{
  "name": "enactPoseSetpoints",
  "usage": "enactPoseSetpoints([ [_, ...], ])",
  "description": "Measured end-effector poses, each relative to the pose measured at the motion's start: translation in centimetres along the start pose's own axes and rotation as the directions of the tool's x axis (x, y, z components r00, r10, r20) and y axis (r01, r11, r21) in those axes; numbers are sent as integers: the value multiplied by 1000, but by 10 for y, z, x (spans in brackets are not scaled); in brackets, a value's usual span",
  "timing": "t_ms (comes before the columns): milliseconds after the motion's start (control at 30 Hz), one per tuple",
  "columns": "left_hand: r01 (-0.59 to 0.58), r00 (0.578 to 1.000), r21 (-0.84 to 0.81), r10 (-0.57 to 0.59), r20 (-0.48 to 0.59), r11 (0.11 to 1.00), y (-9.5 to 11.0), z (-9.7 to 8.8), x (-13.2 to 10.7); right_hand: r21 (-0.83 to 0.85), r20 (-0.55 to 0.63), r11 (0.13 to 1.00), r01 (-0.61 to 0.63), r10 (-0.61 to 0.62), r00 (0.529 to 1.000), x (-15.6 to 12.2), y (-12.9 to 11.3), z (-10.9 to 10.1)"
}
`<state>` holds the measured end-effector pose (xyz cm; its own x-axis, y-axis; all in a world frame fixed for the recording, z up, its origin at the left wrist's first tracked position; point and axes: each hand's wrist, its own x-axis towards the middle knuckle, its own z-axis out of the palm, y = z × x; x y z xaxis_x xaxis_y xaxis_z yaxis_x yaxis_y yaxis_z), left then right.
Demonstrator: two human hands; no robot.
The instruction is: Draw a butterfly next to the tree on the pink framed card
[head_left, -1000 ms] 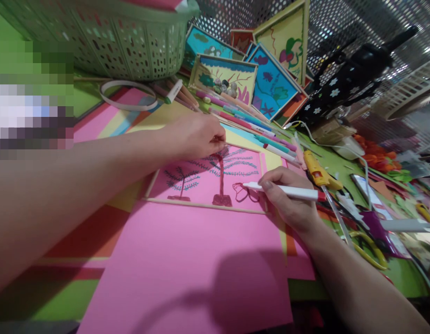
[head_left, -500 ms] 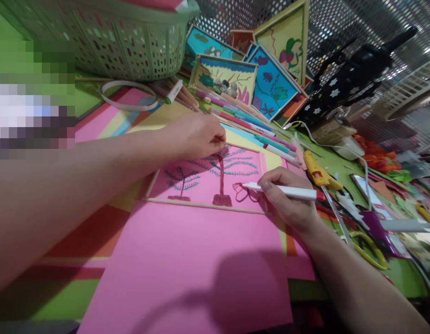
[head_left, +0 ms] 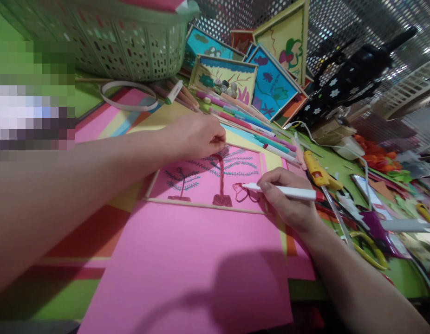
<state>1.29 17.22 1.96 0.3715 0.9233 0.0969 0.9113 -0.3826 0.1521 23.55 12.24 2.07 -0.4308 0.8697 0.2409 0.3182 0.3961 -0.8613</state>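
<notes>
A pink drawing [head_left: 208, 178] framed by thin wooden sticks lies on a large pink sheet [head_left: 187, 264]. It shows two trees with teal branches and red trunks. My right hand [head_left: 288, 197] is closed on a white marker with a red end [head_left: 288, 191]; its tip touches a small red outline at the drawing's lower right. My left hand [head_left: 196, 134] rests on the drawing's upper edge with fingers curled and pressing down.
A row of coloured markers [head_left: 250, 127] lies behind the drawing. A yellow glue gun [head_left: 319, 174] and yellow-handled scissors [head_left: 370, 250] lie to the right. Framed pictures [head_left: 270, 81] lean against a mesh wall. A green basket [head_left: 127, 37] stands at the back left.
The marker tip shifts slightly over the red outline. Both hands otherwise stay where they were.
</notes>
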Motion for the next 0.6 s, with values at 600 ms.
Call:
enactPoseSetpoints([
  [600,-12,1000,-29,13,18,999,1,-2,-3,5,50,999,-46,46,998,-1,3,-1],
])
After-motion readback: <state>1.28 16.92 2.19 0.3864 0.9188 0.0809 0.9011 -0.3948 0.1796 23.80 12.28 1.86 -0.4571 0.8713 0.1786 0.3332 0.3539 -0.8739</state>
